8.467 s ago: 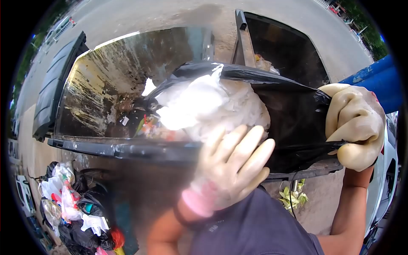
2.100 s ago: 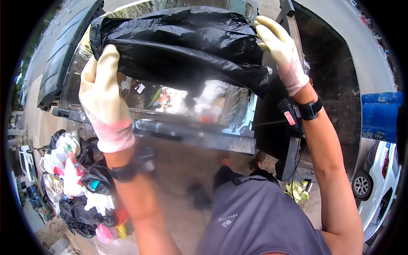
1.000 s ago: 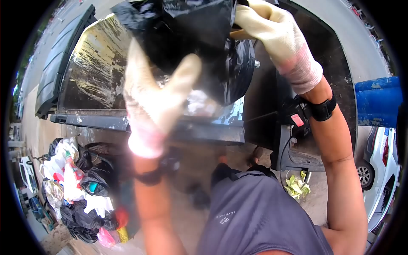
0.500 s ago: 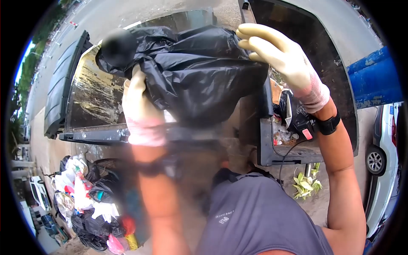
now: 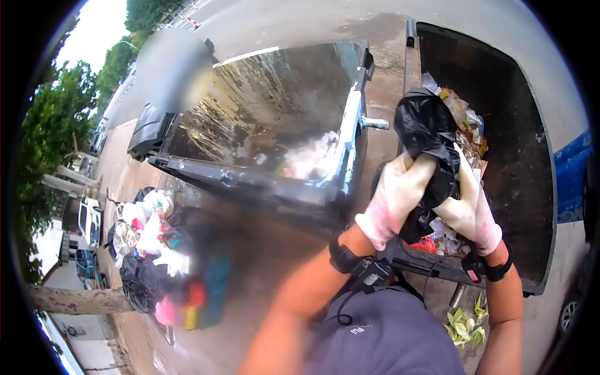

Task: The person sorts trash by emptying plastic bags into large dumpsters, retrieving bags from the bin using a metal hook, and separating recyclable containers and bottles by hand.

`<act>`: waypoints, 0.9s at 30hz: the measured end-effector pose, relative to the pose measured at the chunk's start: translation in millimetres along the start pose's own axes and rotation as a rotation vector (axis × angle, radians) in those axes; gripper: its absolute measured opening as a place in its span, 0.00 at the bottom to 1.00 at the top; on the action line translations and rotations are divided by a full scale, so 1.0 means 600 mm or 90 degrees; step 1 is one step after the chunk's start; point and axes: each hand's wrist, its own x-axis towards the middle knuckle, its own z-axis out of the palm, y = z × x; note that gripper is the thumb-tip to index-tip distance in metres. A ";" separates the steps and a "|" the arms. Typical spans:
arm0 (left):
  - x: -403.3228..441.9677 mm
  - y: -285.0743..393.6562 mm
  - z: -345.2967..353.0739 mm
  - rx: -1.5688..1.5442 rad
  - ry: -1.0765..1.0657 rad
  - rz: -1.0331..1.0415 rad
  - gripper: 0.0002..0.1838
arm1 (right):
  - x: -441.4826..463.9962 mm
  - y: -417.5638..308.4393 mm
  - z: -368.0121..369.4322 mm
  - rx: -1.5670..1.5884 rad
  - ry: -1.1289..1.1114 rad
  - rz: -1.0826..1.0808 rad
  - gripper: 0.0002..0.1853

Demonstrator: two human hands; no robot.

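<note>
An open dark bin [image 5: 519, 181] holds litter [image 5: 465, 119]; above it, a crumpled black bag [image 5: 427, 128] is clasped between gloved left grip [image 5: 401, 189] and right grip [image 5: 470, 209], apparently being bunched; releasing it would need both loosened.

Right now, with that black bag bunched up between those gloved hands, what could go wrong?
The black bag is bunched between the left hand and right hand; if the grip loosens, it might drop into the right-hand bin, which already holds litter.

The bag looks thin, so pulling hard could tear it.

The device strapped to the left wrist appears close to that bin's front rim in this view and might knock it.
</note>
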 end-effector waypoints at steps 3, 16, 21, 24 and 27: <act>-0.023 -0.009 0.027 0.120 -0.046 0.005 0.12 | -0.017 -0.004 -0.023 0.044 -0.052 0.120 0.25; -0.204 0.058 -0.144 0.581 0.245 0.059 0.12 | -0.077 -0.022 0.068 0.006 -0.140 0.009 0.17; -0.395 0.116 -0.276 0.752 0.455 -0.145 0.14 | -0.103 -0.001 0.112 0.048 -0.099 0.148 0.27; -0.599 0.067 -0.374 0.646 0.676 -0.291 0.03 | -0.130 0.032 0.145 -0.279 -0.169 0.012 0.29; -0.736 0.100 -0.407 0.169 1.069 -0.413 0.24 | -0.164 0.083 0.184 -0.355 -0.240 0.059 0.31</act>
